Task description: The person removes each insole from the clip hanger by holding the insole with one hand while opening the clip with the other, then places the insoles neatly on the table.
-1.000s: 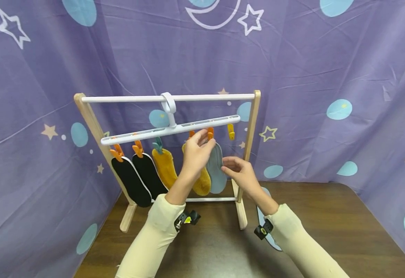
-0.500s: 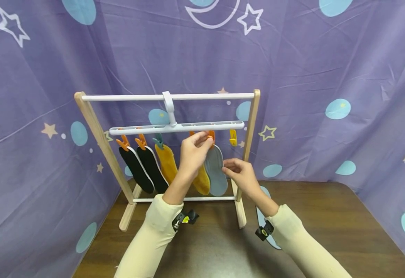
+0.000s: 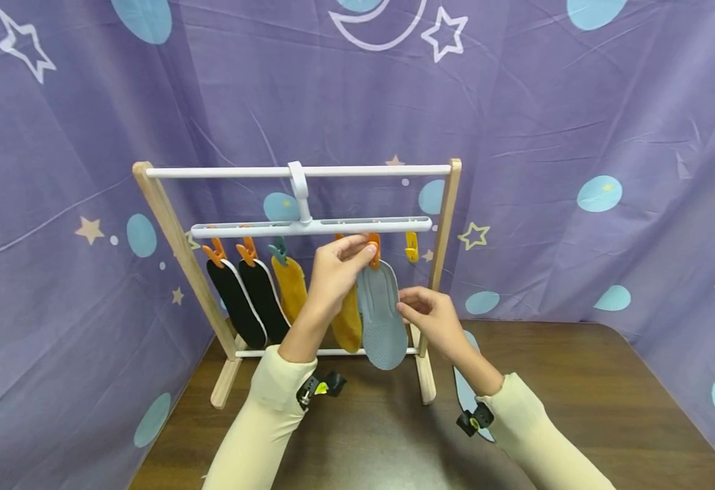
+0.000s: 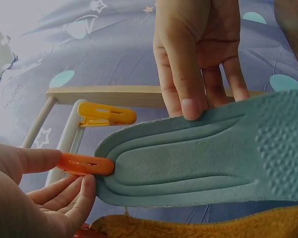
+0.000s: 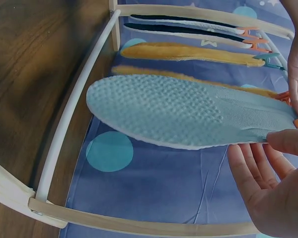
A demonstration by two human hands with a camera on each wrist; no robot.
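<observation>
A grey-blue insole (image 3: 385, 323) hangs with its textured face turned to the head camera. In the left wrist view the orange clothespin (image 4: 89, 164) overlaps the insole's upper end. My left hand (image 3: 333, 272) pinches that clothespin between thumb and fingers, just under the white hanger bar (image 3: 333, 226). Lower down, my right hand (image 3: 430, 314) pinches the insole's right edge, thumb on the near face and fingers behind. A mustard fuzzy insole (image 3: 348, 327) hangs just left of it, partly hidden by my left arm.
A wooden rack (image 3: 446, 218) carries the hanger. Two black insoles (image 3: 237, 303) and another mustard insole (image 3: 290, 286) hang at left; a yellow clothespin (image 3: 412, 247) hangs at right. Another grey-blue insole (image 3: 464, 388) lies on the table (image 3: 578, 408) under my right arm.
The hanger bar, tilted up at the right a second ago, now hangs nearly level. The grey-blue insole has turned its face toward the camera and its lower end has swung closer.
</observation>
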